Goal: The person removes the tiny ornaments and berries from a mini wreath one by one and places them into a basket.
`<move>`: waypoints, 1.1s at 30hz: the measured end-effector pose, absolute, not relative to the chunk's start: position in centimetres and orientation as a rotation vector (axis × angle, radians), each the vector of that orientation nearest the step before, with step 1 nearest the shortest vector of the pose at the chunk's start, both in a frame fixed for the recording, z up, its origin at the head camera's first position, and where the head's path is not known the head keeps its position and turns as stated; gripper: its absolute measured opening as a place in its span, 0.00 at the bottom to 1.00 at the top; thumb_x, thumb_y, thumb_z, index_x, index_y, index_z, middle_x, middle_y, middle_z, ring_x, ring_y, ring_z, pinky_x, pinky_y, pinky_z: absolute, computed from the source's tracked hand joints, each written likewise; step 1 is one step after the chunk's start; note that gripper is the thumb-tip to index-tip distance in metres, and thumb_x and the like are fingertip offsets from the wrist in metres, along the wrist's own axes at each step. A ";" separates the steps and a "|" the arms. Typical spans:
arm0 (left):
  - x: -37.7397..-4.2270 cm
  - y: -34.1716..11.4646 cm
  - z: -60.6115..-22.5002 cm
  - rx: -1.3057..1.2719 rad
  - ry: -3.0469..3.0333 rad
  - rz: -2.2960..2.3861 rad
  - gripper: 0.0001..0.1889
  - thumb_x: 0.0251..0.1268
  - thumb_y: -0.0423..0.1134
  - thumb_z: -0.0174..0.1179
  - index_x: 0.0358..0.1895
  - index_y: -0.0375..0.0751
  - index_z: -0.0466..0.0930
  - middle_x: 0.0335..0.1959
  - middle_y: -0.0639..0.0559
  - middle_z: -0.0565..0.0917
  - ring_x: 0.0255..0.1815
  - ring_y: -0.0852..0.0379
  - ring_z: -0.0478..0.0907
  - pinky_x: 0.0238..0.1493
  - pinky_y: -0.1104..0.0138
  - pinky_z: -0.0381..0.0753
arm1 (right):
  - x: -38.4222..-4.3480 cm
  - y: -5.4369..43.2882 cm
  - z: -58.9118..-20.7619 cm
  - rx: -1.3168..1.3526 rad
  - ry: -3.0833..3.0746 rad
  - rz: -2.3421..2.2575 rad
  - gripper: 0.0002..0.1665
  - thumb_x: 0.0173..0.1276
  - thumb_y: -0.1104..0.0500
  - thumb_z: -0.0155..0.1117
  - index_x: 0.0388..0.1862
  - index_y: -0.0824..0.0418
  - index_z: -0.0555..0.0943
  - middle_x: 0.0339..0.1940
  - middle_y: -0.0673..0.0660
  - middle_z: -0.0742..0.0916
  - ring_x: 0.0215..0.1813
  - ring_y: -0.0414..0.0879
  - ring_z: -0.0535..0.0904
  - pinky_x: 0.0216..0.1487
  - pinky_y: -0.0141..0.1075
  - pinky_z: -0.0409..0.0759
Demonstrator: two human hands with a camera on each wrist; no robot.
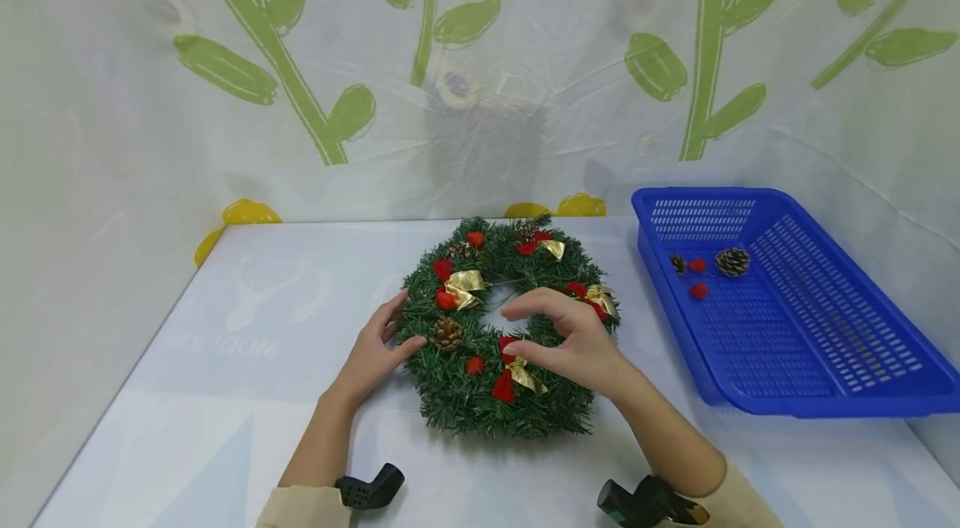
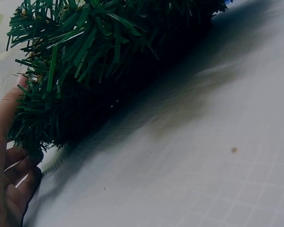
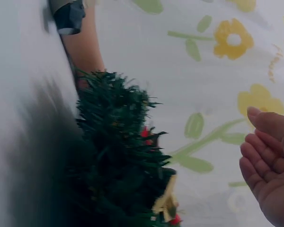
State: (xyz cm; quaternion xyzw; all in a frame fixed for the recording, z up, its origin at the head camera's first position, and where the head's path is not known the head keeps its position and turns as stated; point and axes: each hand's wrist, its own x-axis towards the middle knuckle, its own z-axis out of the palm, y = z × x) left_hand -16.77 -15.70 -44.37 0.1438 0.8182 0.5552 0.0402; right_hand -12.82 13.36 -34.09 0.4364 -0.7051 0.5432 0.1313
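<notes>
Left hand [image 1: 375,353] on the wreath [image 1: 480,338] — right hand [image 1: 581,341] above it.

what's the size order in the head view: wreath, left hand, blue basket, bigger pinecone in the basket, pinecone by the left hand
Largest to smallest:
1. Blue basket
2. Wreath
3. Left hand
4. Bigger pinecone in the basket and pinecone by the left hand: too alike to rank
</notes>
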 end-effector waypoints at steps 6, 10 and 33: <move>-16.8 -15.5 -44.0 0.413 2.500 1.690 0.39 0.63 0.36 0.61 0.75 0.44 0.50 0.72 0.38 0.56 0.72 0.37 0.55 0.71 0.46 0.57 | -13.1 12.6 -35.6 1.301 -2.142 1.419 0.25 0.49 0.72 0.73 0.49 0.67 0.79 0.44 0.62 0.84 0.46 0.49 0.81 0.46 0.41 0.83; -16.8 -15.5 -43.9 0.437 2.511 1.681 0.39 0.64 0.37 0.61 0.75 0.45 0.50 0.73 0.39 0.56 0.72 0.39 0.55 0.71 0.47 0.58 | -13.5 12.2 -36.6 1.314 -2.179 1.389 0.25 0.48 0.72 0.74 0.47 0.68 0.80 0.45 0.61 0.84 0.46 0.49 0.81 0.46 0.40 0.83; -17.0 -15.7 -44.5 0.484 2.507 1.713 0.40 0.62 0.39 0.63 0.75 0.48 0.51 0.73 0.41 0.57 0.72 0.39 0.56 0.70 0.46 0.60 | -13.7 10.9 -39.7 1.295 -2.377 1.209 0.17 0.55 0.65 0.72 0.45 0.63 0.82 0.42 0.56 0.85 0.45 0.46 0.80 0.33 0.25 0.78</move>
